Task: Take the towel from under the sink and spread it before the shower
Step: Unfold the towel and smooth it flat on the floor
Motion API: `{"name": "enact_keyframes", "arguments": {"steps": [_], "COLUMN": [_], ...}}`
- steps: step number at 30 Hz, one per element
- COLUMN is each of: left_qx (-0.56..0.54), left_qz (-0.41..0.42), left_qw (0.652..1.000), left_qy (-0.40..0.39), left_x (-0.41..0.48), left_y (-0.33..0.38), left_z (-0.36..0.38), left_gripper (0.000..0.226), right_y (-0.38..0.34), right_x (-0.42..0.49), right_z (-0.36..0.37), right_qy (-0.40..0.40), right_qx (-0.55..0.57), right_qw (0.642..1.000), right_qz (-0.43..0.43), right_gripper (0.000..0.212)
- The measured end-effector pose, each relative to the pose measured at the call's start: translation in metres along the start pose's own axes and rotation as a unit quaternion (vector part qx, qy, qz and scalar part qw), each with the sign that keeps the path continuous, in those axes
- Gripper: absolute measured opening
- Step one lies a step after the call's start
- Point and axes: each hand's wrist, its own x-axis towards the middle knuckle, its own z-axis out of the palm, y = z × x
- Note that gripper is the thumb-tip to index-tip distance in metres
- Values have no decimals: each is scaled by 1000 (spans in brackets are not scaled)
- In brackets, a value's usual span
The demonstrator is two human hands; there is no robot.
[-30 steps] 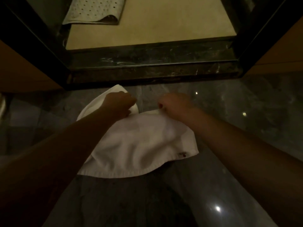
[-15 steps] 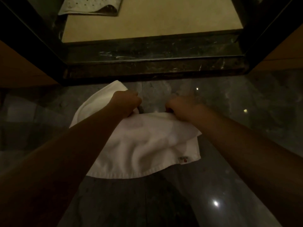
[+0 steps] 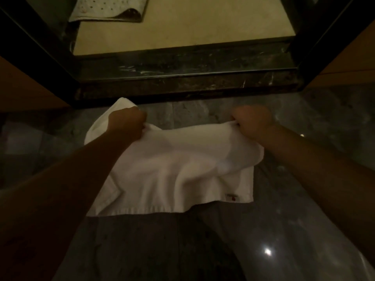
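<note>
towel [image 3: 178, 171]: white, rumpled on the marble floor [image 3: 304, 209] just before the shower threshold [image 3: 182, 78] | left hand [image 3: 126, 123] and right hand [image 3: 252, 121] each pinch its far edge | advice: pull the 2 hands apart evenly, lay the far edge flat beside the threshold

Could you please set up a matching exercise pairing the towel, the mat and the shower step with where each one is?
1 towel
2 perforated mat
3 dark shower step

A inside the shower, edge folded over
B gripped by the left hand and right hand
C between beige shower floor and grey floor

Pairs: 1-B, 2-A, 3-C
</note>
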Motion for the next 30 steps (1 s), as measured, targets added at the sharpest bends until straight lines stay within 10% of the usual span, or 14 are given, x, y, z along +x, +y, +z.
{"name": "enact_keyframes", "arguments": {"steps": [15, 30], "left_qx": [-65, -96], "left_qz": [-45, -34], "left_qw": [993, 983], "left_qy": [83, 153], "left_x": [-7, -70], "left_y": [-9, -2], "left_z": [-12, 31], "left_gripper": [23, 18], "right_y": [25, -92], "right_x": [17, 6], "right_z": [-22, -10], "right_qy": [35, 94], "right_qx": [-14, 3], "right_qw": [997, 985], "right_qz": [65, -147], "right_gripper": [32, 16]}}
